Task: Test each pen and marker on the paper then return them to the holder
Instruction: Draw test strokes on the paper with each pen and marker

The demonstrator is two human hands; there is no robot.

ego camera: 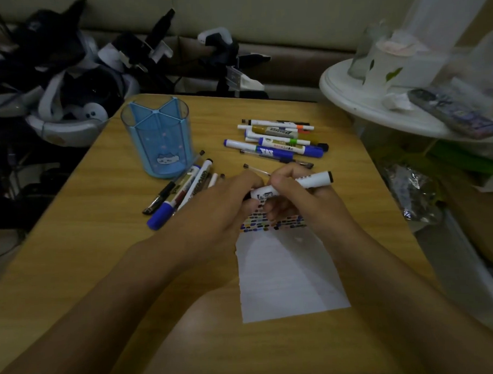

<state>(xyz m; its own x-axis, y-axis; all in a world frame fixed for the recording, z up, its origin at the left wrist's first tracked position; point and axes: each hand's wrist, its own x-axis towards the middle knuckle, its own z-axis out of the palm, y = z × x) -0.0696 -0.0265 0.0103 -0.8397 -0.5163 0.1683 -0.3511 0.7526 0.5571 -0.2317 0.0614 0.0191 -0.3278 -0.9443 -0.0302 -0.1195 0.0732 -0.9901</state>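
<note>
Both hands meet over the top of the white paper [288,272], which carries rows of coloured test marks along its upper edge. My right hand [296,196] grips the barrel of a white marker [314,181] with a black end pointing right. My left hand [229,199] closes on the marker's left end, where a dark cap shows between the fingers. The blue translucent holder [158,139] stands empty at the back left. One pile of pens and markers [283,140] lies behind my hands. A second group of pens [180,189] lies left of my left hand, beside the holder.
The wooden table [107,249] ends at left against a heap of dark and white gear [60,82]. A white round side table [377,107] with a cup and a remote stands at right. Foil packaging [409,191] lies below it.
</note>
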